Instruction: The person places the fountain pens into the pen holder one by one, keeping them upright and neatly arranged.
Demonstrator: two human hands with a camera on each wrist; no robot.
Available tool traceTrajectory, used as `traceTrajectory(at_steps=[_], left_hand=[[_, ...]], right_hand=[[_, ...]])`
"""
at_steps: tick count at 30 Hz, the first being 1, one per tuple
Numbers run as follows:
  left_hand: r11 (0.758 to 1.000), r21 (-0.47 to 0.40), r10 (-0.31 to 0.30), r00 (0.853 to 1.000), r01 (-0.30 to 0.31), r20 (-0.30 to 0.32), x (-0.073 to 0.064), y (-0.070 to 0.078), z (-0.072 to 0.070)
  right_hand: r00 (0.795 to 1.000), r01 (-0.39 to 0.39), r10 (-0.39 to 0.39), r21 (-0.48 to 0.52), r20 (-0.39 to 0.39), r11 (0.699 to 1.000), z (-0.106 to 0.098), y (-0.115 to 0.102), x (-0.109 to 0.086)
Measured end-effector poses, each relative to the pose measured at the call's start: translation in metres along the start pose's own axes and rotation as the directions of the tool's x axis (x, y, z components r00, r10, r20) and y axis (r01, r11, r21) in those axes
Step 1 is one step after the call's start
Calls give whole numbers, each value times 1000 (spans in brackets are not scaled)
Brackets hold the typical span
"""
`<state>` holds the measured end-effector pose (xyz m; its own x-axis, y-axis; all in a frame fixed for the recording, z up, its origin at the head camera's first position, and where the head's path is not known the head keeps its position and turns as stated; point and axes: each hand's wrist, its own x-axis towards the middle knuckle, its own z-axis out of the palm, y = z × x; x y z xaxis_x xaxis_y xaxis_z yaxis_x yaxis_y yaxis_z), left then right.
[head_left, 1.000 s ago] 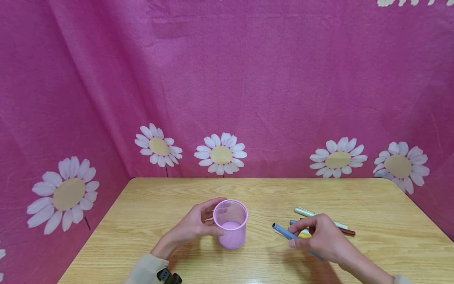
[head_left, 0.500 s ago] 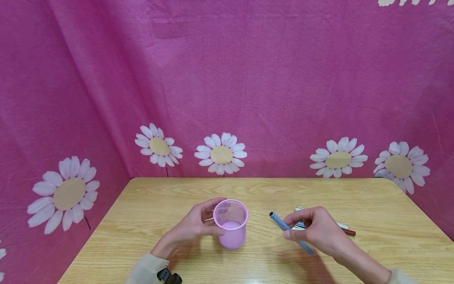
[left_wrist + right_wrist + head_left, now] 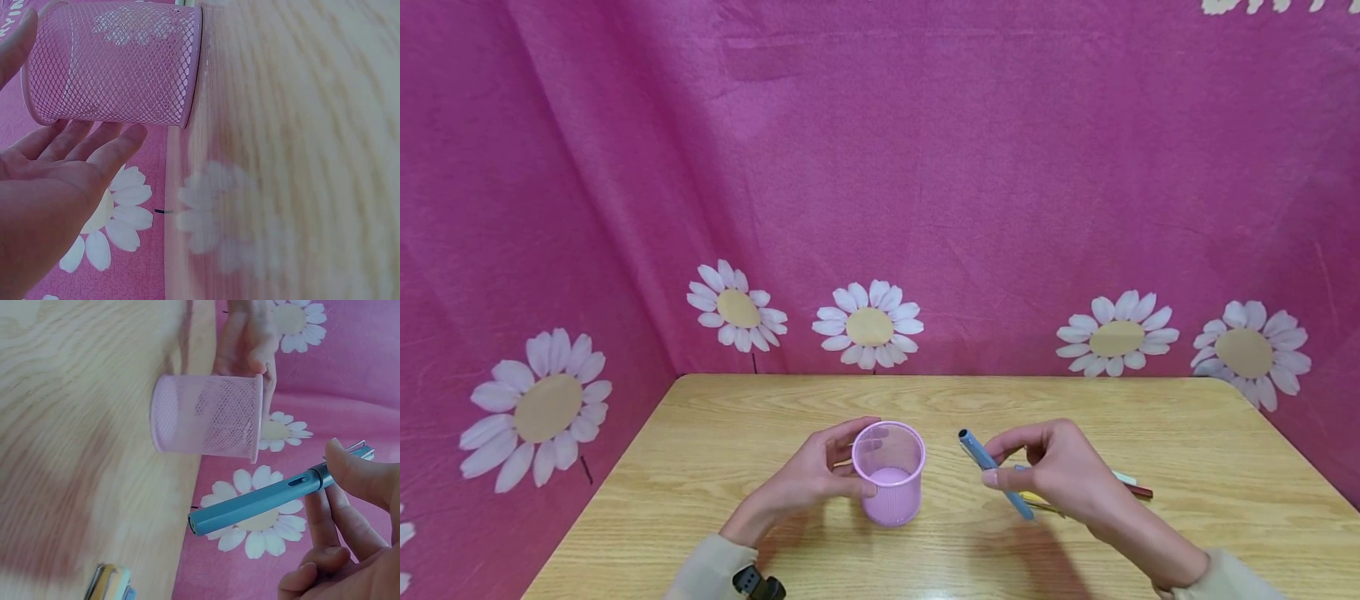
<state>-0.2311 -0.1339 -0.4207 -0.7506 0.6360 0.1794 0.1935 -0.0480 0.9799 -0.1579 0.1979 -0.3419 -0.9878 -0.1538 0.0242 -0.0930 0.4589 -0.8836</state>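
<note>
A pink mesh pen cup [image 3: 891, 500] stands upright on the wooden table, its open top upward. My left hand [image 3: 808, 467] holds it from the left, thumb at the near side and fingers behind; in the left wrist view the fingertips meet the mesh [image 3: 119, 69]. To the right of the cup, my right hand [image 3: 1063, 471] pinches a blue capped pen [image 3: 1000, 479] between thumb and fingers, above the table. The pen tilts, with its clip end up and toward the cup; its lower end points down, as the right wrist view shows [image 3: 250, 506].
Several more pens lie on the table partly hidden behind the right hand, among them a yellow pen [image 3: 1037, 502], a dark red pen [image 3: 1141, 492] and a pale one [image 3: 1124, 477]. A pink flowered cloth [image 3: 985, 208] hangs behind the wooden table [image 3: 760, 408].
My right hand has lifted the blue pen and carried it a little left toward the cup, tilting it steeper. More of the yellow pen shows. The left hand and cup have not moved.
</note>
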Motion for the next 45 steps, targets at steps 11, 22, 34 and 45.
traceTrajectory(at_steps=[11, 22, 34, 45], left_hand=[[1000, 14, 0, 1000, 0, -2, -1, 1, 0], [1000, 6, 12, 1000, -12, 1, -1, -2, -1], [1000, -6, 11, 1000, -11, 3, -2, -2, -3], [1000, -16, -3, 1000, 3, -1, -2, -2, -4]], right_hand=[[999, 42, -42, 26, -7, 999, 7, -14, 8], [998, 53, -52, 59, -21, 997, 13, -27, 16], [997, 69, -65, 101, -44, 992, 22, -46, 26], [995, 84, -74, 144, -69, 986, 30, -54, 36]])
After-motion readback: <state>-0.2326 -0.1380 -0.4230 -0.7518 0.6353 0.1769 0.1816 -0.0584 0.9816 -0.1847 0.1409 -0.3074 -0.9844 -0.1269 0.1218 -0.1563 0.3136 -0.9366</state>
